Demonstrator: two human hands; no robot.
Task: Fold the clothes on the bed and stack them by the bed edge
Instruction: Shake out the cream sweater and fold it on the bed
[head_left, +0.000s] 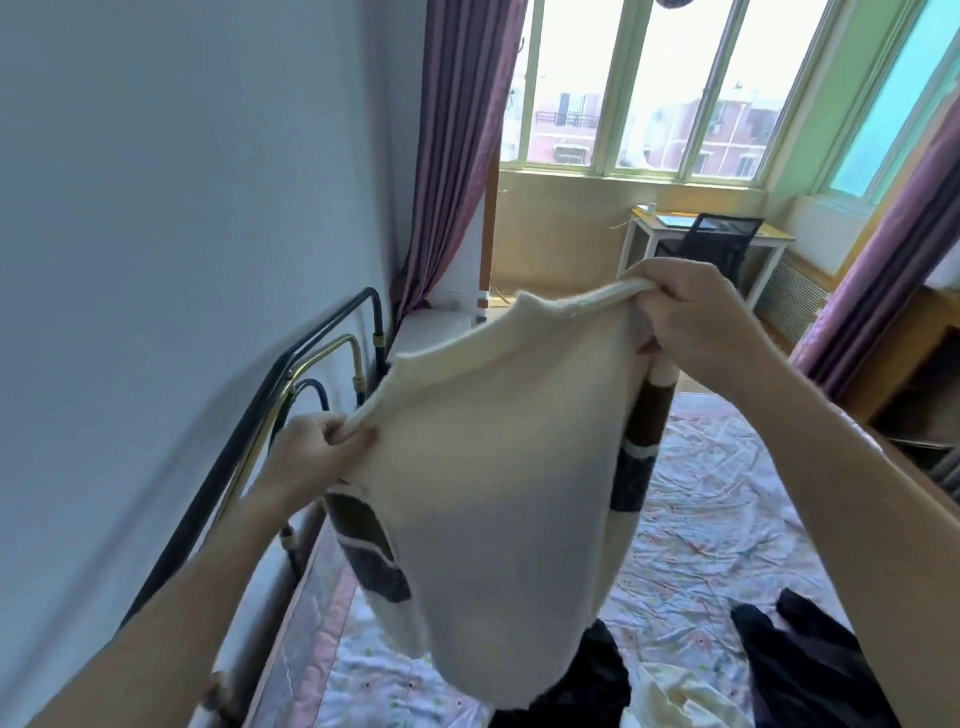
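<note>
While my left hand and right hand each pinch a shoulder of the cream sweater, hanging above the bed, I judge it soft, light, stretchy, best held at shoulders.

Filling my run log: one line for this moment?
left hand: grips cream knit sweater | right hand: grips it | sweater: held up above bed

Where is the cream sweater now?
The cream sweater hangs mid-frame above the bed, gripped at its shoulders by the left hand and right hand.
</note>
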